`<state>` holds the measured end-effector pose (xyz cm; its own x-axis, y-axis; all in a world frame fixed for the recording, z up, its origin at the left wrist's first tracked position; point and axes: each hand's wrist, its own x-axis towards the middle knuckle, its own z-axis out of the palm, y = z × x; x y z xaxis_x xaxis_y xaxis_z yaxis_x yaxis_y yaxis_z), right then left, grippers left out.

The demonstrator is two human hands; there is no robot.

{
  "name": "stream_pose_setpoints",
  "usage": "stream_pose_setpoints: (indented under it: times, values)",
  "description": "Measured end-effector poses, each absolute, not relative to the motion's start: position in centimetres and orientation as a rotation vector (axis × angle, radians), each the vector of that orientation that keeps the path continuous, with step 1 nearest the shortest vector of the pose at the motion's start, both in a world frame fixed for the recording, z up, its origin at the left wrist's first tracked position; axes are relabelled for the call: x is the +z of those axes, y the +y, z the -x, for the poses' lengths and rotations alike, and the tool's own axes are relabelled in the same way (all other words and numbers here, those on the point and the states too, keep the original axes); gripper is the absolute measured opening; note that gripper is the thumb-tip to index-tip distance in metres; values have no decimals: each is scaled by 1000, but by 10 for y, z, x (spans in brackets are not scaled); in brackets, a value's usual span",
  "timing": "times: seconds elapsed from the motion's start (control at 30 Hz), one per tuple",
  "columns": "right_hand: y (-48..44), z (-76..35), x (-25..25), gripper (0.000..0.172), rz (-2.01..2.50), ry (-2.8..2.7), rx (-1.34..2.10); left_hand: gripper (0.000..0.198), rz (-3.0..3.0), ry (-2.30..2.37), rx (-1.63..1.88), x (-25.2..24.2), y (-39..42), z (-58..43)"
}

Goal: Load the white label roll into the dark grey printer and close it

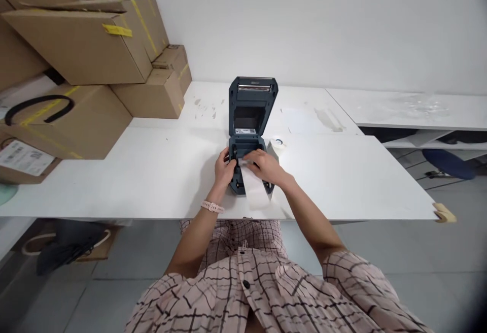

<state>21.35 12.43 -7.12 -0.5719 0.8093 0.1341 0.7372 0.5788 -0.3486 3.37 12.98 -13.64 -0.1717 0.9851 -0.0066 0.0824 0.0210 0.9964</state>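
Printer (249, 140) partly behind right hand (268, 166)

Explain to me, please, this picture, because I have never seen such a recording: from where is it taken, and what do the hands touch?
There is no robot here; a person works barehanded. The single picture comes from a camera worn on that person's head, looking forward and down. On the white table stands a dark machine, probably a label printer, with its lid up. The left hand touches its left side. The right hand reaches inside, at the inner end of a white paper strip; whether it pinches the strip, I cannot tell. Cardboard boxes are piled at the left.
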Motion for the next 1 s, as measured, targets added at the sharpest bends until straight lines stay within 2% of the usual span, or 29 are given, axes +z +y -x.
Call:
stream_pose_setpoints:
  times: [0.3, 0.57, 1.0]
  values:
    - [44, -223, -103, 35, 1157, -2249, 356, 61, -1165, 1416, 1252, -134, 129, -34]
    - [36, -232, -100, 35, 1159, -2274, 505, 62, -1145, 1386, 1257, -133, 127, -34]
    - [34, -231, -105, 35, 1133, -2227, 484, 69, -1055, 1287, 1235, -134, 129, -33]
